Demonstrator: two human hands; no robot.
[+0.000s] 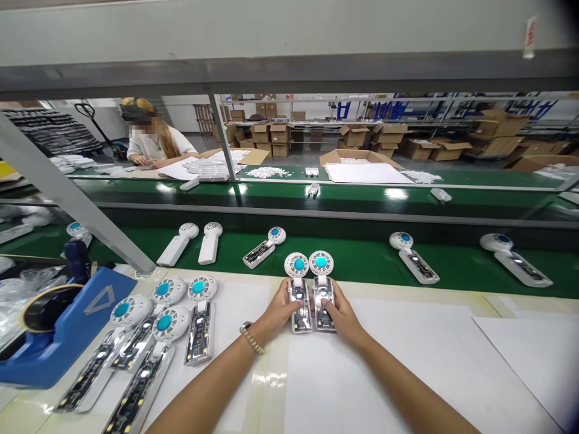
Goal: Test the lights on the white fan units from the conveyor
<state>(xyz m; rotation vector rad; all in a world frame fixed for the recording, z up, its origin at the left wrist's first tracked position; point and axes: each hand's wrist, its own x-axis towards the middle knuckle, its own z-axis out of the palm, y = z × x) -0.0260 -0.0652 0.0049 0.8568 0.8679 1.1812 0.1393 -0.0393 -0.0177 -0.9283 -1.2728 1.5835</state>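
Note:
My left hand (pixel 281 308) is closed around a white handheld fan (pixel 299 289) with a blue hub and a handle that shows its circuit board. A second fan of the same kind (pixel 322 283) is gripped by my right hand (pixel 344 313). Both fans stand side by side, heads up, over the white work surface (pixel 362 374), with each thumb on the front of a handle. On the left of the surface lie several similar fans (pixel 199 331), their circuit boards facing up.
Beyond the table edge, a green conveyor belt (pixel 344 241) carries several spaced-out fans (pixel 414 258). A blue tape dispenser (pixel 81 325) stands at the left. A slanted metal post (pixel 76 187) and an overhead beam (pixel 289 42) frame the station. Across the line sits another person (pixel 156 141).

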